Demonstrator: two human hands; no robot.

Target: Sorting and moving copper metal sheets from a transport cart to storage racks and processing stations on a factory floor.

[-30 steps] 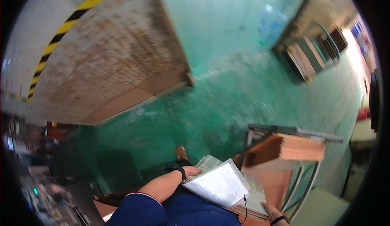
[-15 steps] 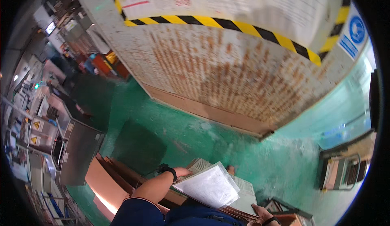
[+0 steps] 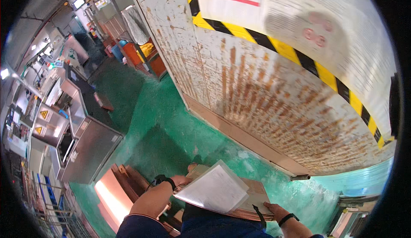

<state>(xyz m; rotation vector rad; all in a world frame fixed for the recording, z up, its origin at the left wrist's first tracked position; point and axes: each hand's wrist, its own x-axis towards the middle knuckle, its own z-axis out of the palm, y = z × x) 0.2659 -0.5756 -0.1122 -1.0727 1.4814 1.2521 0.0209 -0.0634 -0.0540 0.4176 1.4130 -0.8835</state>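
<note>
In front of my body I carry a stack of thin flat panels, tan on top with brownish edges. A clear plastic sleeve with a whitish sheet lies over the stack and covers much of it. My left hand grips the stack's far left edge, its fingers partly hidden. At the near right corner, my right hand is closed on the same stack, the thumb on top. A dark strap hangs by that corner.
Copper-coloured sheets lean in a stack by my left arm. Beyond them is a metal machine with yellow warning signs. A scuffed panel wall with striped tape stands ahead. More boards sit at lower right, on the green floor.
My view has turned left, so the wall and machine sit farther right in the picture. The stack stays in both hands, with the sleeve still on top.
</note>
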